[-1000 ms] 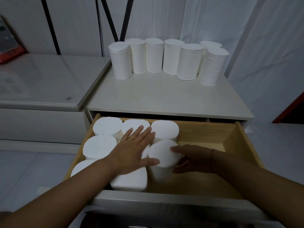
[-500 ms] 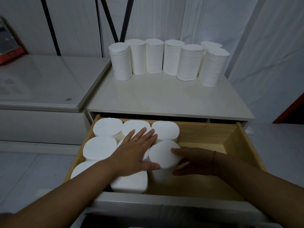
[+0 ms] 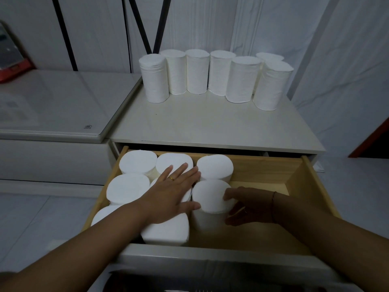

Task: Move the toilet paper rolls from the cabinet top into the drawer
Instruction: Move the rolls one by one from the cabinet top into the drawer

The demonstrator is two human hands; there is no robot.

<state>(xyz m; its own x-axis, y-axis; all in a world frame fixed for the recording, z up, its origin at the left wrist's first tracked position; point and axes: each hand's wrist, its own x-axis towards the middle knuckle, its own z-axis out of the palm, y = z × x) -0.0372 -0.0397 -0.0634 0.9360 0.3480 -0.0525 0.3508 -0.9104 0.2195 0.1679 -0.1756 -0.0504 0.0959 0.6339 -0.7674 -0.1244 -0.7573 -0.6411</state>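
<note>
Several white toilet paper rolls (image 3: 210, 74) stand in a row at the back of the white cabinet top (image 3: 210, 127). Below it the wooden drawer (image 3: 311, 186) is pulled out, with several rolls standing upright in its left half. My left hand (image 3: 172, 197) lies flat, fingers spread, on top of the rolls in the drawer's middle. My right hand (image 3: 246, 207) curls around the right side of one upright roll (image 3: 210, 199) and holds it against its neighbours.
The right half of the drawer shows bare wooden floor. A low white unit (image 3: 52, 106) with a glossy top adjoins the cabinet on the left, with a red-edged object (image 3: 12, 66) at its far corner. White wall panels rise behind.
The roll in my right hand has slid a little left, closer to the other rolls. My left hand has stayed flat on the rolls.
</note>
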